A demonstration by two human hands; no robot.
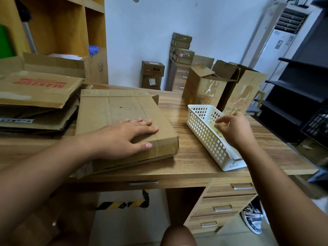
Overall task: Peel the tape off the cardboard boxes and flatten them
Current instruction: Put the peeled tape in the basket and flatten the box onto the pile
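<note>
The flattened box [124, 110] lies on the bench [195, 157], left of centre, long axis running near to far, its near end at the bench edge. My left hand [127, 134] rests flat on its near part, fingers straight, so that grip is already on it. The right hand [230, 128] hovers over the white basket [204, 132] just right of the box, fingers curled on what looks like clear tape [219, 125]. The stack [39, 89] sits left, so I judge the left hand should shift the box.

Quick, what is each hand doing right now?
Left hand: open, flat on the flattened brown cardboard box.
Right hand: pinching crumpled clear tape above the white plastic basket.
</note>
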